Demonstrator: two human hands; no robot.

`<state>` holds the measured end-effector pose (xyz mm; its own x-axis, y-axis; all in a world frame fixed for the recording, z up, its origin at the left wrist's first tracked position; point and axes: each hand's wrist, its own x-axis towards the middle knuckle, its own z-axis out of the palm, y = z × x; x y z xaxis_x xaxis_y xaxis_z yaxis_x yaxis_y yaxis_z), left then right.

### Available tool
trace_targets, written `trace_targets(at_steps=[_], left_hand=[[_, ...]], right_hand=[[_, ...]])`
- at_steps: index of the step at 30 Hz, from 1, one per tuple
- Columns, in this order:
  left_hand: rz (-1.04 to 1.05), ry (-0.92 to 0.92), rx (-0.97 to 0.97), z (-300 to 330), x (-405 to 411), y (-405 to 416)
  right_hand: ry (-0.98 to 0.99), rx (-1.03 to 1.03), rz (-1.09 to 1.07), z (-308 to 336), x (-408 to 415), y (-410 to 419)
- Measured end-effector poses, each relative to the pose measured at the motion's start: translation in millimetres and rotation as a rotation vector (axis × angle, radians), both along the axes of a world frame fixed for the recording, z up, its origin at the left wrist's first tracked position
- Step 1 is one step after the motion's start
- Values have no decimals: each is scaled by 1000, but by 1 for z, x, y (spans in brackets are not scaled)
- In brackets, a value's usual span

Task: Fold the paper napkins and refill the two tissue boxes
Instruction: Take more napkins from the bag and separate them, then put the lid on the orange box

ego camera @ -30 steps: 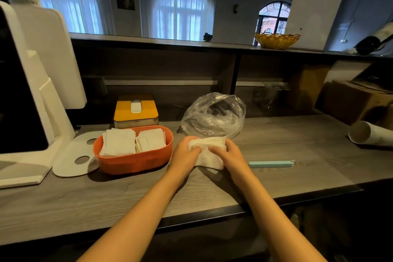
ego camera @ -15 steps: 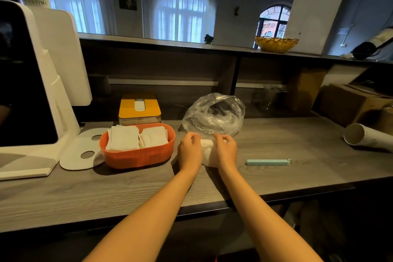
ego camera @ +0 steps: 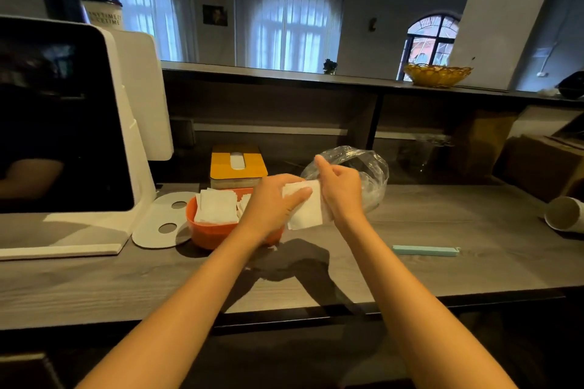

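Note:
A folded white napkin [ego camera: 306,211] is lifted above the counter, held between both hands. My left hand [ego camera: 272,207] grips its left side with the thumb across the front. My right hand [ego camera: 339,189] holds its right edge, thumb raised. Just left of the hands, an orange open box [ego camera: 202,232] holds stacks of folded napkins [ego camera: 216,209]; my left hand hides its right part. Behind it stands a closed tissue box with a yellow lid [ego camera: 237,164]. A crumpled clear plastic bag [ego camera: 369,167] lies behind my right hand.
A white point-of-sale terminal [ego camera: 72,136] fills the left side, with a white oval lid with two holes [ego camera: 158,224] at its foot. A light blue clip [ego camera: 425,250] lies on the wooden counter [ego camera: 442,268]. A white paper roll [ego camera: 565,213] and cardboard boxes sit far right.
Both hands pressed the napkin on the counter, then lifted it and carried it up and left toward the orange box. The camera has moved closer.

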<state>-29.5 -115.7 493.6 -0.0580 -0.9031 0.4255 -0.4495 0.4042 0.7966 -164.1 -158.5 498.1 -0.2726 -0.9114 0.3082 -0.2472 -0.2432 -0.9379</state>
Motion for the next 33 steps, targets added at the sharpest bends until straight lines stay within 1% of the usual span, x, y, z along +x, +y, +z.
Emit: trace_targets(at_steps=[2, 4, 5, 7, 8, 10, 13, 16, 18, 19, 22, 25, 27, 29, 31, 32, 33], left_hand=[[62, 84, 56, 7, 19, 0], [172, 223, 94, 10, 37, -3], [229, 265, 104, 10, 44, -4], [289, 277, 138, 10, 54, -7], [290, 253, 171, 10, 58, -9], [279, 173, 279, 10, 62, -14], [280, -5, 429, 9, 68, -23], [280, -209, 480, 5, 72, -29], [289, -288, 471, 3, 72, -30], [297, -304, 456, 3, 73, -31], [339, -294, 385, 6, 76, -30], [395, -262, 259, 7, 85, -31], [407, -220, 250, 8, 90, -31], [383, -114, 330, 10, 94, -30], [321, 105, 503, 10, 96, -28], [291, 171, 581, 10, 97, -27], [266, 182, 623, 10, 98, -28]], right_hand=[[54, 119, 151, 17, 11, -1], [40, 245, 347, 29, 19, -1], [27, 286, 442, 31, 22, -3], [10, 327, 570, 32, 27, -9], [17, 337, 556, 32, 31, -15], [67, 352, 445, 29, 41, -27], [307, 307, 326, 21, 56, -42], [537, 222, 323, 7, 65, -51], [699, 162, 338, 0, 67, -53], [745, 138, 352, -4, 67, -54], [806, 63, 395, -12, 67, -54], [770, 14, 368, -17, 70, -55], [821, 12, 339, -17, 72, -55], [836, -52, 275, -12, 72, -52], [729, -119, 239, -5, 71, -49], [679, -84, 260, -2, 73, -46], [654, 5, 307, 0, 76, -44]])
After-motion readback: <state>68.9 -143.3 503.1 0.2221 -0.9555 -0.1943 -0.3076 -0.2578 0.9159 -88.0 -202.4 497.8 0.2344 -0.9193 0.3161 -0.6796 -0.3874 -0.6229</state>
